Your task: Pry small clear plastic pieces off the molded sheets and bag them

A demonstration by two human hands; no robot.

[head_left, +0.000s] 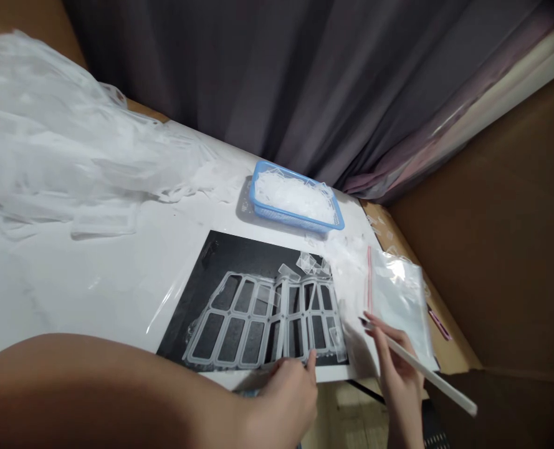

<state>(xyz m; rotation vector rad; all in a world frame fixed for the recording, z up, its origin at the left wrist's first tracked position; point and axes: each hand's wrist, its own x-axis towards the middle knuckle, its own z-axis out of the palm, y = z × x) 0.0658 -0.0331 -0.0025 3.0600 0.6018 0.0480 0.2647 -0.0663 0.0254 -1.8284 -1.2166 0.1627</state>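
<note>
A translucent plastic sheet (252, 318) with rows of rounded rectangular openings lies on a black mat (253, 251), its middle folded up in a ridge. My left hand (290, 391) is at the sheet's near edge, fingers closed on it, with one finger pointing forward along the edge. In my right hand (396, 355), to the right of the mat, is a slim white pen-like tool (438, 379), its dark tip pointing left. Small clear rectangular pieces (310, 264) lie in a heap at the mat's far right corner; a few more rest on the sheet.
Behind the mat stands a blue basket (296, 219) full of clear pieces. A clear zip bag (398, 299) with a red strip lies at the right. A large pile of translucent sheets (71, 149) covers the table's left. Cardboard (501, 237) rises on the right; a dark curtain (220, 81) hangs behind.
</note>
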